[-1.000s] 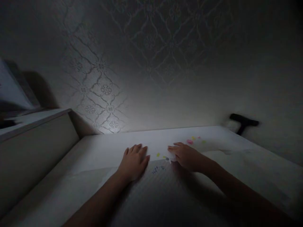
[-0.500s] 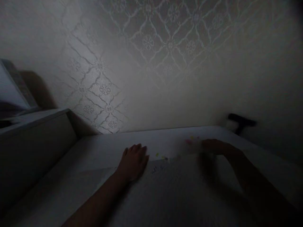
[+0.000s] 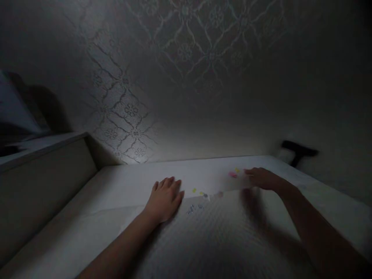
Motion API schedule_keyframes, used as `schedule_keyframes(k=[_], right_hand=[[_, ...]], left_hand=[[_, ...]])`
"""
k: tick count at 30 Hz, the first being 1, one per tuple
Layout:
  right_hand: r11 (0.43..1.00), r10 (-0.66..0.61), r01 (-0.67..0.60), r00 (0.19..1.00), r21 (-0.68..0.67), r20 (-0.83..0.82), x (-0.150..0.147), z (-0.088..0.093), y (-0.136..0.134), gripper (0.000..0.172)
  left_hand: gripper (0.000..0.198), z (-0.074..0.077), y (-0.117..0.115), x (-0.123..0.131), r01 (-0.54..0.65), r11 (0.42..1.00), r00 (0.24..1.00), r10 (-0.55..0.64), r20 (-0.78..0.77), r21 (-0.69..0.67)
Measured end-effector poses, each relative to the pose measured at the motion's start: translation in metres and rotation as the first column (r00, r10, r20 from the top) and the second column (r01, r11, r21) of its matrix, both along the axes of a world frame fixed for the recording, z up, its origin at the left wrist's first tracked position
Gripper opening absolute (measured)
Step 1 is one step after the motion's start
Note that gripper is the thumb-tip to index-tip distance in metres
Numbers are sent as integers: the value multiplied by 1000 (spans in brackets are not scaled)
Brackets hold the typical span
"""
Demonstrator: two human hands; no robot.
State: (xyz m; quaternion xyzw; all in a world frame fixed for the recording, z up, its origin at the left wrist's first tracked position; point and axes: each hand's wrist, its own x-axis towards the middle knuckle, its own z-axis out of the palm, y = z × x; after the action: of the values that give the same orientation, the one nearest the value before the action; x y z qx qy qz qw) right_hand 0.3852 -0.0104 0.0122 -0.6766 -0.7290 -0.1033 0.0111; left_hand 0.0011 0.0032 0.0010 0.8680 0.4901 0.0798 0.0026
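The pale worktop (image 3: 130, 182) is being lit dimly against a patterned wall (image 3: 124, 112), with a dark bracket-like object (image 3: 298, 151) standing at its far right. The left hand (image 3: 164, 199) is being kept flat, fingers together, on the textured sheet (image 3: 209, 240). The right hand (image 3: 261, 178), a second ago beside the yellow bits (image 3: 197, 191), is now being held further right, just beside the pink piece (image 3: 233, 174); whether anything is pinched cannot be told. The small silvery pieces (image 3: 194, 209) are being left untouched, so attention seems to be shifting to the coloured group.
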Motion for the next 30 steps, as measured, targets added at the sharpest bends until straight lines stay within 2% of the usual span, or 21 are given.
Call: schedule_keyframes(k=[3, 6, 10, 13, 16, 18, 21, 24, 26, 30], right_hand=[[998, 63, -64, 996, -6, -58, -27, 10, -4, 33], [975, 223, -219, 954, 43, -202, -68, 16, -14, 38], [864, 502, -492, 827, 105, -252, -116, 16, -30, 40], [794, 604, -604, 773, 64, -196, -132, 12, -34, 37], [718, 689, -696, 709, 8, -150, -138, 8, -33, 35], [688, 717, -726, 680, 0, -150, -141, 7, -31, 35], [715, 690, -699, 703, 13, -176, -145, 5, -30, 35], [789, 608, -614, 772, 30, -186, -150, 3, -30, 38], [818, 569, -574, 801, 32, -188, -154, 1, -30, 43], [829, 552, -559, 803, 39, -224, -158, -3, -29, 49]], left_hand=[[49, -1, 0, 0, -12, 1000, 1000, 12, -6, 0], [49, -2, 0, -1, -2, 1000, 1000, 2, -7, 14], [50, -4, 1, -1, 1, 1000, 1000, -1, -7, 21], [50, -4, 0, 0, 1, 1000, 1000, -1, -7, 19], [49, -4, 0, 0, -1, 1000, 1000, 1, -7, 19], [48, -4, 0, 0, 0, 1000, 1000, 0, -6, 26], [47, -5, 1, 0, 2, 999, 1000, -2, 0, 37], [47, -4, 0, 0, -5, 999, 1000, 5, -3, 34], [48, -3, -1, 0, -7, 1000, 1000, 7, -5, 28], [48, -1, -2, 1, 6, 1000, 1000, -6, 0, 28]])
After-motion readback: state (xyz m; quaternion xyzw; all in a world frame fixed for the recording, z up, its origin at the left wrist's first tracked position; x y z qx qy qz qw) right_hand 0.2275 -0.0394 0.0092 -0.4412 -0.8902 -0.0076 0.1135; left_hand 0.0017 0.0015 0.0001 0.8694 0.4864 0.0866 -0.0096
